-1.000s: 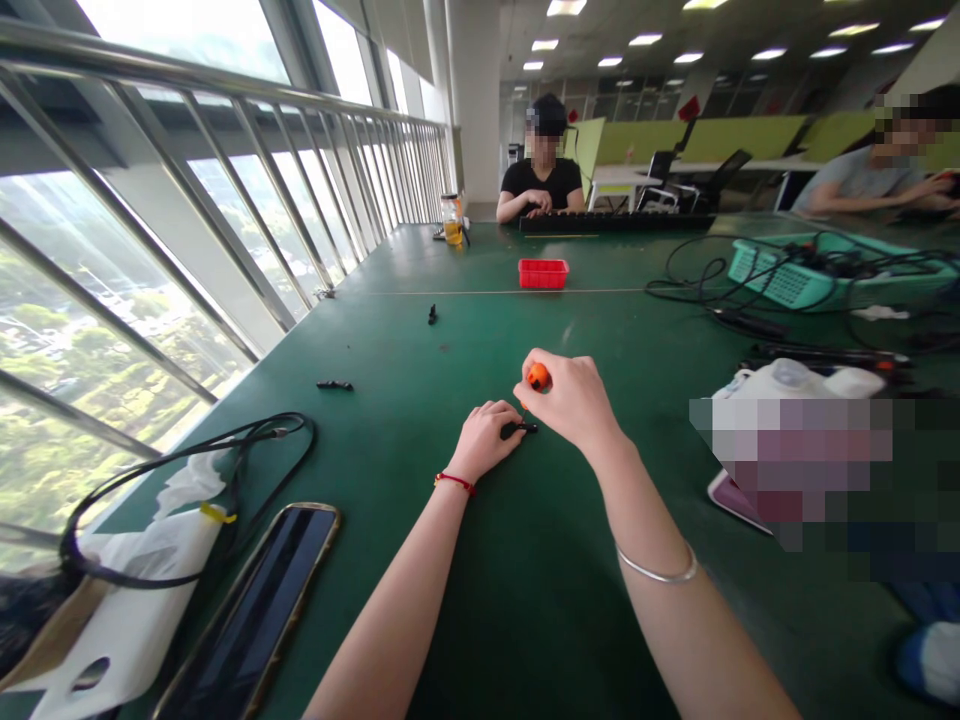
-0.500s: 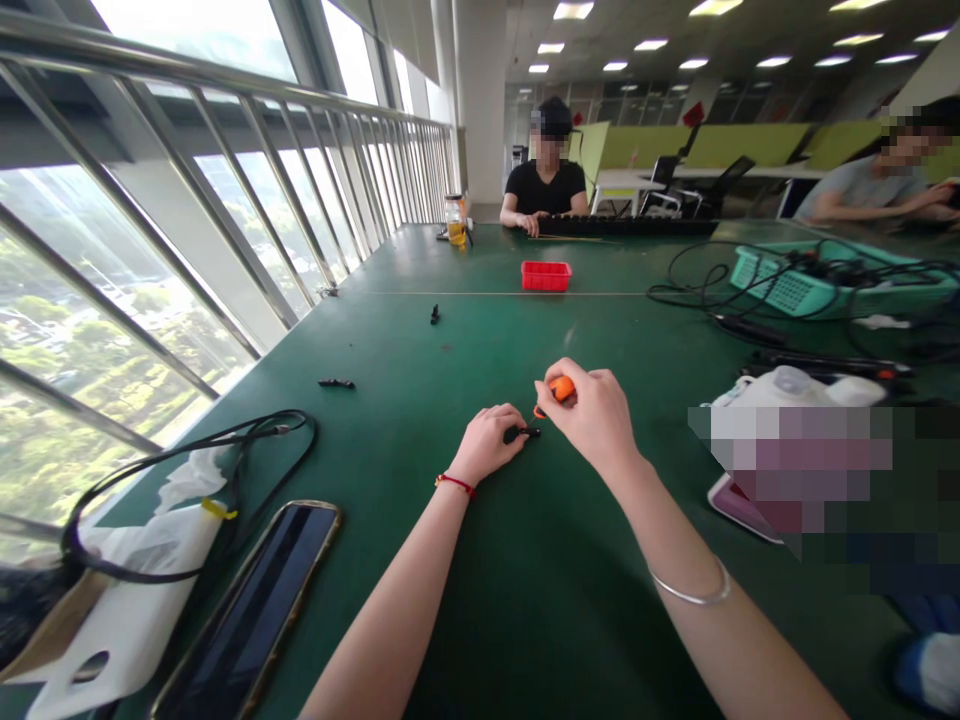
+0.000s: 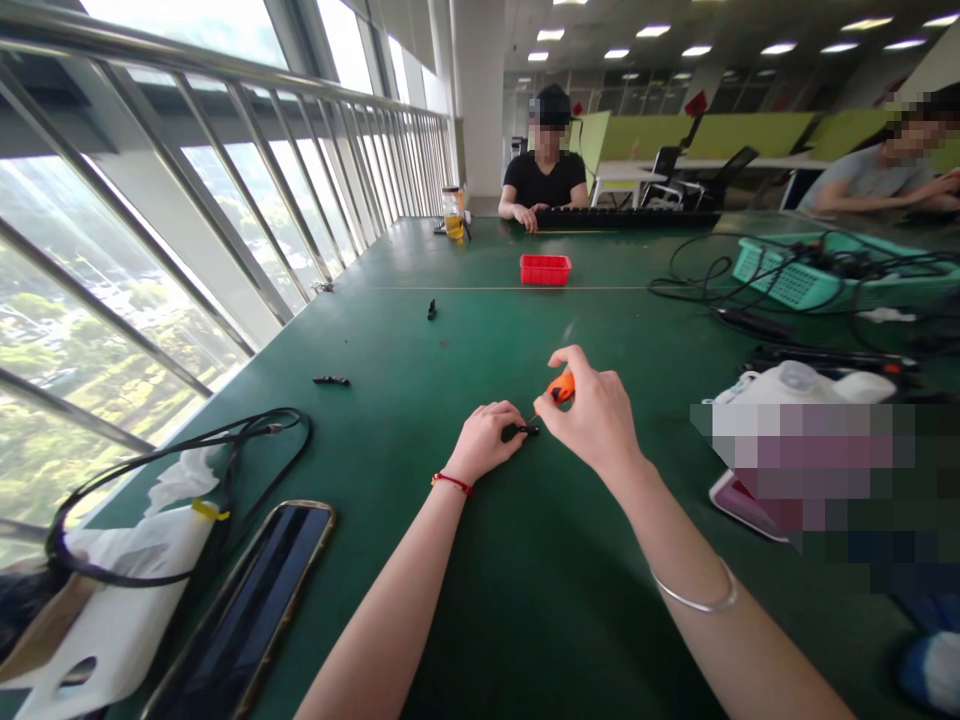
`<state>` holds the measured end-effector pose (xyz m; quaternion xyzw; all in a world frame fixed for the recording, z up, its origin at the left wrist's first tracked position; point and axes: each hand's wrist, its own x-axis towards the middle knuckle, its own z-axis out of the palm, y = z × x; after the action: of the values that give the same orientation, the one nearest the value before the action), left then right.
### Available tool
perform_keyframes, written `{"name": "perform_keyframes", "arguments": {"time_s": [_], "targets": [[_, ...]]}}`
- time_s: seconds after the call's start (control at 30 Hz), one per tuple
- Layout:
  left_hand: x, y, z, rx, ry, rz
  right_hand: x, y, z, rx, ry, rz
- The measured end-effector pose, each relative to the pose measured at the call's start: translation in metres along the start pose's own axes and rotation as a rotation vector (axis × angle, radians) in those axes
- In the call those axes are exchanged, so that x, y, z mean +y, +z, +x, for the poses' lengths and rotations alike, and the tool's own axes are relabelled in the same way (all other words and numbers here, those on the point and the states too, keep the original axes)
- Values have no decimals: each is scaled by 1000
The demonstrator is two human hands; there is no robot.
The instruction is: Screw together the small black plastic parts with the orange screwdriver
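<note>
Orange-handled screwdriver is pinched in the closed fingers of the right hand, tip angled down at a small black part. The left hand has its fingers curled shut on that part, holding it against the green counter. Well beyond the fingers: red tray. Left of them and nearer the person: black cable, phone.

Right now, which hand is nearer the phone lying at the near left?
Left. The left hand pins the small black part, up and right of the phone; the right hand, gripping the orange screwdriver, sits farther right.
</note>
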<state>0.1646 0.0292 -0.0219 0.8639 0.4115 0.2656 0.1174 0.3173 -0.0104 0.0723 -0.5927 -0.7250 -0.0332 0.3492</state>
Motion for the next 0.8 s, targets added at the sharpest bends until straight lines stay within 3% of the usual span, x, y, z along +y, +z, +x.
{"name": "perform_keyframes", "arguments": {"time_s": [0.17,0.37,0.53,0.8], "targets": [[0,0,0,1,3,-8,-1,-1,-1,-35,75,-36],[-1,0,0,-8,-18,-8,1,2,-1,-24,51,50],[-2,0,0,7,-7,-34,4,2,0,-37,144,15],[-4,2,0,18,4,-45,4,3,0,-78,141,103]]}}
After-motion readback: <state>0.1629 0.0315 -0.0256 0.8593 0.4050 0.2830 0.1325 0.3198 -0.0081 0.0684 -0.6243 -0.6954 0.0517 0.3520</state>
